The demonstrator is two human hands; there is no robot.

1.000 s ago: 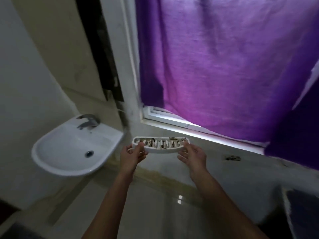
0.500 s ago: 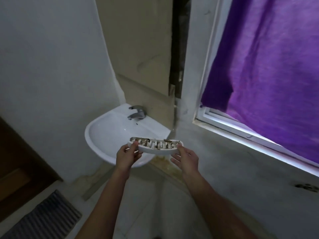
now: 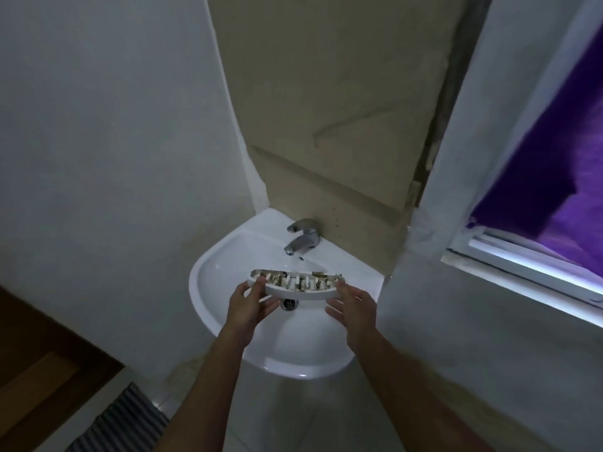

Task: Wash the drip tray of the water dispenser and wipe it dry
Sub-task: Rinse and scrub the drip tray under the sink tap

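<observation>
The dirty tray (image 3: 295, 286), held at each end by the left hand (image 3: 249, 301) and right hand (image 3: 354, 305), is now over the sink (image 3: 208, 275) (a moment ago beside it), ready for washing under the tap (image 3: 301, 239).

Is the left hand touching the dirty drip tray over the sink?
Touching. The head view shows the left hand gripping the left end of the drip tray, thumb on its rim and fingers beneath, holding it above the sink.

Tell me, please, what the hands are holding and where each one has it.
The drip tray, held over the sink: left hand at its left end, right hand at its right end.
</observation>
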